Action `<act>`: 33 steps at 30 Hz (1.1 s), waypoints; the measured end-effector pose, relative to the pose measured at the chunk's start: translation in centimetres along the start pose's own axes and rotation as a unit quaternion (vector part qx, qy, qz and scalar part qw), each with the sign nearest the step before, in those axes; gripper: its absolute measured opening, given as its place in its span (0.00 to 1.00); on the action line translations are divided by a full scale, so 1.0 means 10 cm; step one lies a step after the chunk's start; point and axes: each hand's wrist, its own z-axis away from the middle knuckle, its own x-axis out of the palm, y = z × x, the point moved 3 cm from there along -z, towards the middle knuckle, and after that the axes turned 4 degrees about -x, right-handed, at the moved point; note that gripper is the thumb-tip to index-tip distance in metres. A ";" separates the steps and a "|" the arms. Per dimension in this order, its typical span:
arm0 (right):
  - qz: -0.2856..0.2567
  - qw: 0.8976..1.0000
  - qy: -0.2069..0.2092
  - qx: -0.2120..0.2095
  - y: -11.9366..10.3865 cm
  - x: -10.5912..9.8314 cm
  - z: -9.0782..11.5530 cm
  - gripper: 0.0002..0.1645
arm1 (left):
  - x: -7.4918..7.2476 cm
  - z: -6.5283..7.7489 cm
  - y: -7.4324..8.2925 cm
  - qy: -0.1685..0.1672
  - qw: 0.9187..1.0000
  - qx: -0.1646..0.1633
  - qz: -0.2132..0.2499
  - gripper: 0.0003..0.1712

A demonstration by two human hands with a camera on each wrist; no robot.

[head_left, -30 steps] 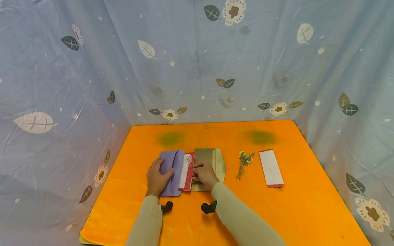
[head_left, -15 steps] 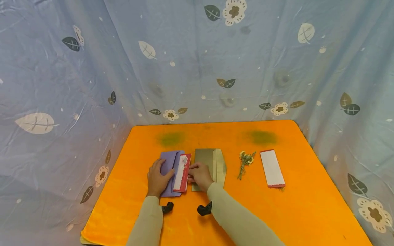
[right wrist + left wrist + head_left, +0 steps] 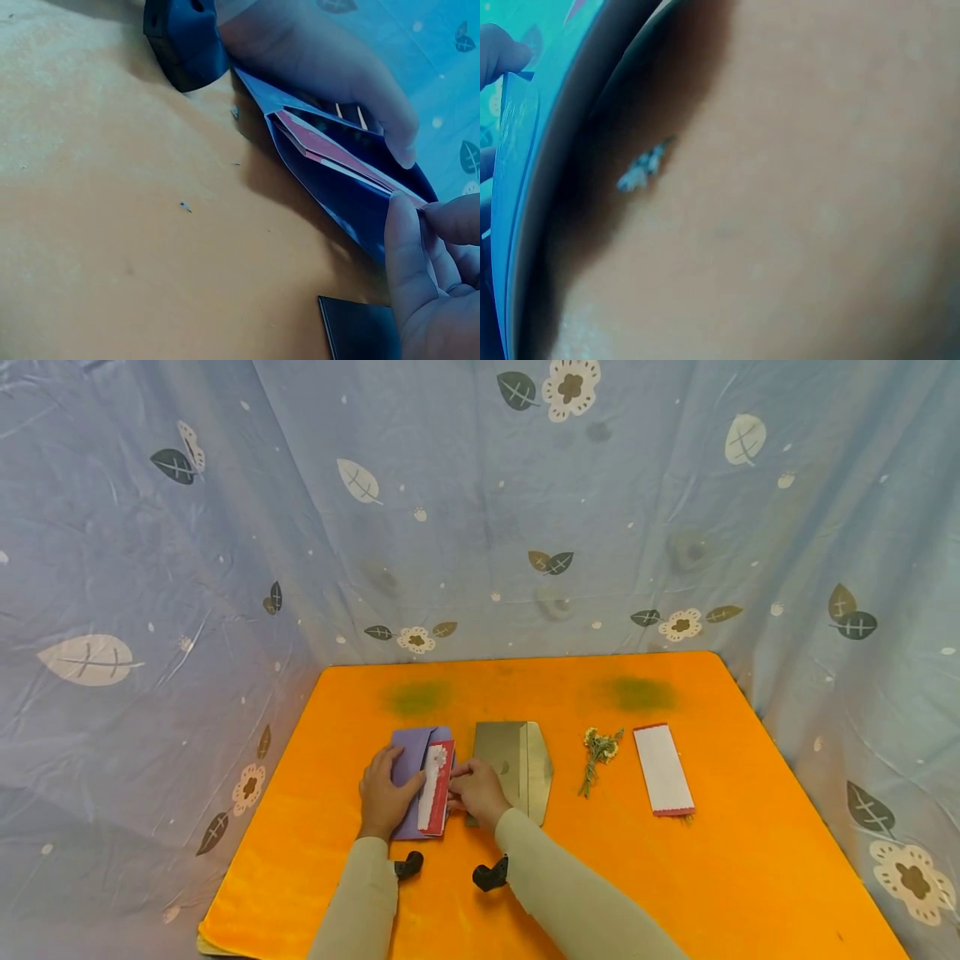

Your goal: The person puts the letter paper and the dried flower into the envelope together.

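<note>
My left hand (image 3: pixel 384 795) grips a purple envelope (image 3: pixel 408 755), fingers over its far left side and thumb along its opening. My right hand (image 3: pixel 480 792) pinches the right edge of a folded red and white card (image 3: pixel 437 787) with a flower decoration. In the right wrist view the envelope (image 3: pixel 341 206) gapes, and the card (image 3: pixel 319 142) lies partly inside its mouth. The right thumb and fingers hold the card's near end there, while the left thumb rests at the envelope's upper edge. A gold envelope (image 3: pixel 537 768) with its flap spread lies beside the right hand.
Right of the gold envelope lies a small bunch of dried yellow flowers (image 3: pixel 597 752). Farther right is a white card with red ends (image 3: pixel 663 771). An orange cloth (image 3: pixel 750 860) covers the table, and a patterned curtain (image 3: pixel 480 527) hangs around three sides.
The right hand has moved left with the red and white card, off the gold envelope and into the purple envelope's mouth. The left hand has stayed in place.
</note>
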 end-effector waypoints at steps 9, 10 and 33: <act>0.009 1.000 -0.012 0.003 0.00 0.07 0.07 0.10 | -0.01 0.01 0.03 -0.005 1.000 -0.013 -0.001 0.44; 0.009 1.000 -0.014 0.003 0.00 0.08 0.07 0.10 | -0.01 0.01 0.04 -0.006 1.000 -0.014 -0.001 0.44; 0.027 0.998 -0.046 0.031 0.09 0.23 0.11 0.04 | 0.00 0.01 0.03 0.008 1.000 0.003 -0.001 0.42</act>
